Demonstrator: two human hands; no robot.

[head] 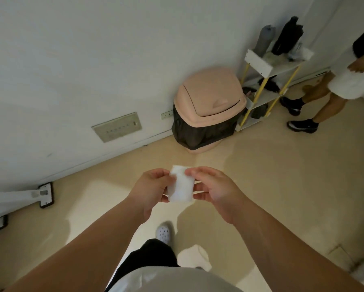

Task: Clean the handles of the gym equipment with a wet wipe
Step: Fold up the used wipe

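A white folded wet wipe [181, 186] is held out in front of me, above the beige floor. My left hand [148, 189] pinches its left edge between thumb and fingers. My right hand [213, 191] grips its right edge and top corner. Both hands are closed on the wipe at chest height. White metal legs of gym equipment [19, 197] with black feet stand at the far left by the wall. No handle of that equipment is in view.
A pink swing-lid trash bin [208, 95] with a black liner stands against the wall ahead. A white and yellow shelf rack [267, 81] is beside it. Another person's legs [316, 102] are at the right. My white shoe [163, 233] is below my hands.
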